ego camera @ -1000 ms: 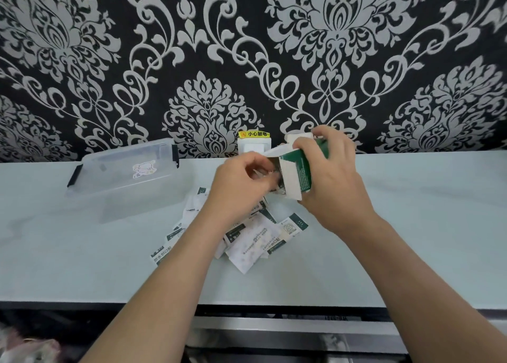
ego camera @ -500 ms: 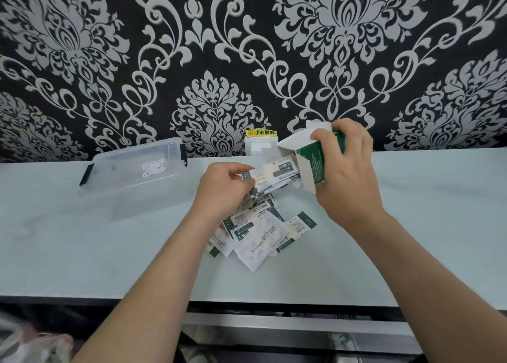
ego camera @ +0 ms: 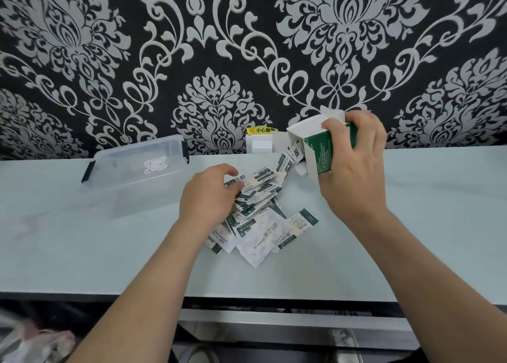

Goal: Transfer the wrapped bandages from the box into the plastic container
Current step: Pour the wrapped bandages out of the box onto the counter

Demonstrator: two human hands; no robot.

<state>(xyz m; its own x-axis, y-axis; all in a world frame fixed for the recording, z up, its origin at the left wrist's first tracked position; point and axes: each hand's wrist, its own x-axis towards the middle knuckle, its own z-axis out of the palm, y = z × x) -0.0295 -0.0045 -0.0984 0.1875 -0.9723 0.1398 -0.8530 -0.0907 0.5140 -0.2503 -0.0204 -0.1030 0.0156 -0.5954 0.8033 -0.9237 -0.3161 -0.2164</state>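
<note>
Bandages (ego camera: 263, 225) mostly out: heaped loose on the surface (ego camera: 411, 211) just ahead of centre, with a short run of them spilling from the mouth of the box (ego camera: 321, 154) down toward the heap. None to be seen inside the container (ego camera: 142, 195).

Grips the box with the right hand (ego camera: 354, 170), fingers curled over its top and far side, holding it tilted above the surface, open end facing left and downward. Rests the left hand (ego camera: 211, 198) on the left edge of the heap, fingers bent over the topmost wrappers. Cannot tell whether pinching any or only steadying them.

Container well left of the heap, toward the back of the surface: clear plastic, black latches (ego camera: 87, 170) at both ends, a sticker (ego camera: 155, 165) on top. Looks lidded, though hard to judge through clear plastic.

Step in hand, by the look of it: emptying the box, the first half of the transfer. Next move likely calls for shaking out any remainder, setting the box aside and making sure of an open top on the container. After that, gathering the flat wrappers in bunches and carrying them left. Worth squaring the heap first, against thin packets sliding apart and straying.
</note>
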